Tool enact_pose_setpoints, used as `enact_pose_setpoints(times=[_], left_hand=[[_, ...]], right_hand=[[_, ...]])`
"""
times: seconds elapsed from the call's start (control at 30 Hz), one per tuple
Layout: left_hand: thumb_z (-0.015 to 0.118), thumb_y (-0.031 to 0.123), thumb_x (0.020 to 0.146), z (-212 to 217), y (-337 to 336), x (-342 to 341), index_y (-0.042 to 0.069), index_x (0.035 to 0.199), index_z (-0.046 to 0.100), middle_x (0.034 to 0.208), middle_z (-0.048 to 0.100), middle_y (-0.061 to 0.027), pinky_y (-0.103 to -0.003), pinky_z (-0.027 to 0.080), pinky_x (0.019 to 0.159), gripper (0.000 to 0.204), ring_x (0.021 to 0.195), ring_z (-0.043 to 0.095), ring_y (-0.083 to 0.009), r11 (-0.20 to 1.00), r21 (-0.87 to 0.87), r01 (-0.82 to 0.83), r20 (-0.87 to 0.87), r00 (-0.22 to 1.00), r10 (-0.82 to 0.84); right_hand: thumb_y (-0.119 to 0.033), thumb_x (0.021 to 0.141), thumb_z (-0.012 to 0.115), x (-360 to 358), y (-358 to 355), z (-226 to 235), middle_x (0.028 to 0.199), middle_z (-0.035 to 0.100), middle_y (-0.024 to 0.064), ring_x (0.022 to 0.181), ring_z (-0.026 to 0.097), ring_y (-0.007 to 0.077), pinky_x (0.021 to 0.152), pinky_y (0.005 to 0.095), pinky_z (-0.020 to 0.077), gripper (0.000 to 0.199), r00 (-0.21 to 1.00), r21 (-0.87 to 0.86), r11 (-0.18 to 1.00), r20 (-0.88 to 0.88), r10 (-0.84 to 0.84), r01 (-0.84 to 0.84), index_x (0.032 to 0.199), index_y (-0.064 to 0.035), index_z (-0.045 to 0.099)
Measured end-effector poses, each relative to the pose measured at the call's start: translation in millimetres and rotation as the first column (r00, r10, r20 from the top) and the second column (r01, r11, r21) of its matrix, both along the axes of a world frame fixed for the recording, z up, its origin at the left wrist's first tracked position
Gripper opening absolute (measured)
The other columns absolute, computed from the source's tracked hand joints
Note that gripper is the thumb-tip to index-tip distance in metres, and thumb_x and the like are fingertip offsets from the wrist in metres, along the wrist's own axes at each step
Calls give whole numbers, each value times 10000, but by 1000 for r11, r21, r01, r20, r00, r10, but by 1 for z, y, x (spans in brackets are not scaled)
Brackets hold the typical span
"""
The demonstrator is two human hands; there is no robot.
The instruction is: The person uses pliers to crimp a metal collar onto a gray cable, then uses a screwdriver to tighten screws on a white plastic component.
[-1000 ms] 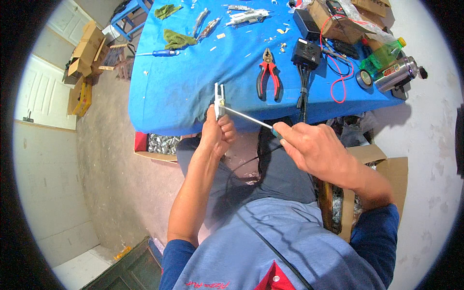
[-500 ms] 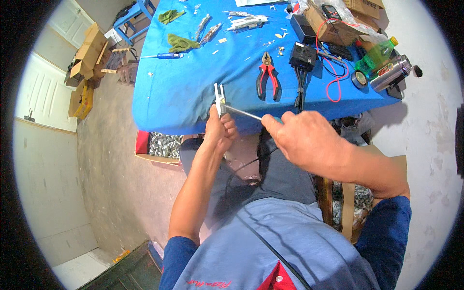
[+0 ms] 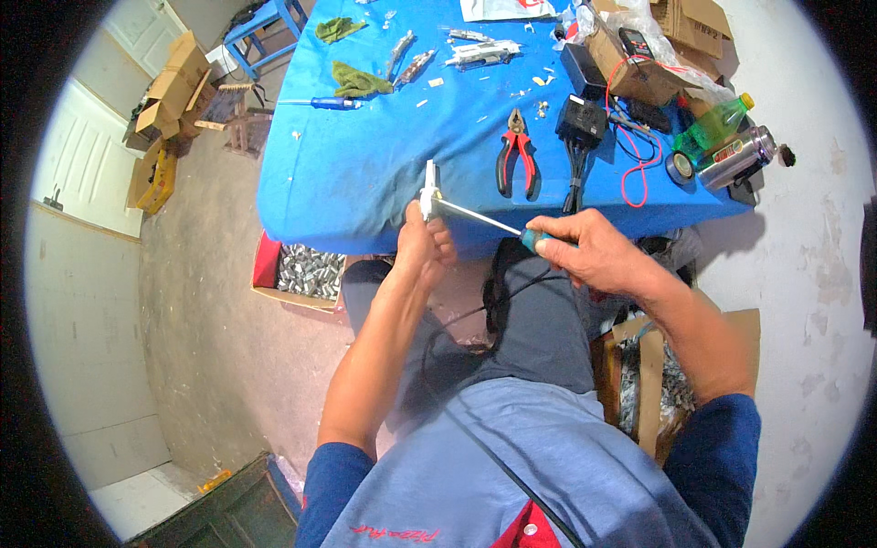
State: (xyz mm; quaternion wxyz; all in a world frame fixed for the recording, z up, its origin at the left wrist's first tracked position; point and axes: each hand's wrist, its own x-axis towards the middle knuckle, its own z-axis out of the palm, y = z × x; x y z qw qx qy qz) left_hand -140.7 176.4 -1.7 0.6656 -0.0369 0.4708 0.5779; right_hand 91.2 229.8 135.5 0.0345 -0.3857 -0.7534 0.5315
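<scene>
A view from above of a person seated at a surface (image 3: 365, 173) covered in blue cloth. At its far right corner stands an open brown cardboard box (image 3: 681, 36) with clear plastic wrap spilling from it, and a white printed sheet (image 3: 507, 9) lies at the far edge. Near the right edge lie a green plastic bottle (image 3: 717, 123) with a yellow cap and, beside it, a silver metal flask (image 3: 740, 157) with a red label band. On the floor to the far left sit flattened brown cardboard boxes (image 3: 169, 87), and below the surface a red-edged carton (image 3: 306, 272) is filled with grey metal parts.

The left hand (image 3: 422, 248) is closed around the lower end of a small white fitting (image 3: 428, 189), holding it upright just in front of the surface's near edge. The right hand (image 3: 594, 256) is closed around the teal handle of a screwdriver (image 3: 484, 219), whose thin metal shaft slants up and left until its tip meets the fitting. The left forearm rises straight from below; the right forearm comes in from the lower right, bent at the elbow. Red-handled pliers (image 3: 516, 164) lie on the surface just beyond the shaft.
</scene>
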Motion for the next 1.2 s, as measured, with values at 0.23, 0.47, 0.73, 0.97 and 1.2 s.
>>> enact_pose_setpoints(times=[0.23, 0.47, 0.73, 0.97, 1.2], left_hand=[[364, 445, 920, 8, 5, 7, 199, 618, 293, 542, 252, 42, -304, 170, 434, 396, 440, 195, -123, 995, -73, -66, -151, 987, 54], [361, 576, 964, 7, -4, 0, 184, 646, 331, 542, 269, 40, -275, 190, 436, 506, 447, 222, -112, 992, 37, 116, -119, 987, -111], [421, 609, 943, 18, -6, -2, 159, 685, 396, 568, 343, 25, -271, 222, 446, 519, 454, 277, -109, 994, 63, 93, -196, 977, -79], [567, 410, 926, 6, -7, -1, 153, 694, 412, 583, 386, 14, -267, 242, 445, 380, 457, 297, -113, 990, 116, 76, -232, 971, -47], [608, 322, 914, 42, 18, -23, 102, 750, 484, 603, 417, 17, -257, 290, 438, 301, 480, 352, -97, 990, 111, 89, -580, 815, -8]], right_hand=[[-295, 946, 606, 17, -27, -48, 770, 593, 10, 475, 505, 34, 330, 153, 332, 409, 913, -588, 761, -88, -398, 275, 1295, -90, 551], [-280, 950, 587, 25, -35, -72, 773, 600, 18, 475, 499, 39, 333, 167, 339, 389, 880, -623, 717, -94, -465, 312, 1299, -111, 560], [-229, 957, 580, 48, -43, -61, 805, 639, 52, 514, 554, 59, 387, 179, 395, 381, 862, -376, 847, -194, -468, 375, 1285, -34, 571], [-200, 902, 632, 54, -50, -63, 831, 629, 31, 581, 546, 50, 454, 201, 422, 482, 883, -250, 918, -283, -373, 308, 1341, -39, 517], [-162, 898, 615, 56, -53, -61, 822, 613, 23, 621, 546, 73, 577, 249, 480, 466, 888, -123, 919, -239, -394, 375, 1334, -23, 525]])
